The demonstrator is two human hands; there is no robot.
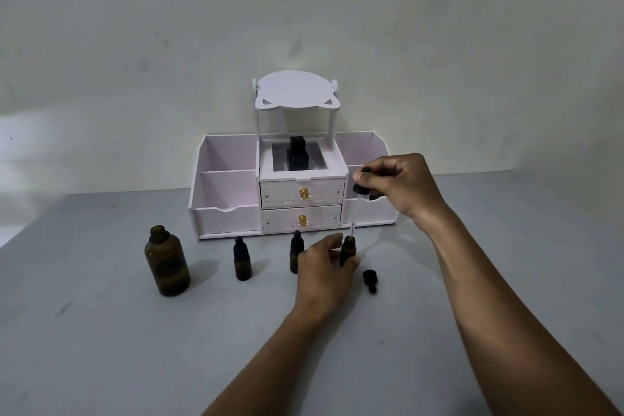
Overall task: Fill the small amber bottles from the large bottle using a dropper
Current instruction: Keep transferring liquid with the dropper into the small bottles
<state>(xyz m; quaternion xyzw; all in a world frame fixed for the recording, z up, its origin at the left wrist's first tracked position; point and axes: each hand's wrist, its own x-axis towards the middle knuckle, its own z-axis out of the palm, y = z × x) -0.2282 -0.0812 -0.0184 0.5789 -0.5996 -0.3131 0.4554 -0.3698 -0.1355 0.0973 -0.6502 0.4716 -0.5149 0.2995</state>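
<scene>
right hand (398,186) pinches the black-bulbed glass dropper (360,190), long axis upright, tip down, seemingly just above the open small amber bottle (347,246) gripped by the left hand (322,267) on the grey surface (101,331); large amber bottle (167,263) well left; pale wall (169,27) behind.

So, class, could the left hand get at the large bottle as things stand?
Probably not yet: the left hand holds the open small bottle, and two capped small bottles stand between it and the large bottle.
</scene>
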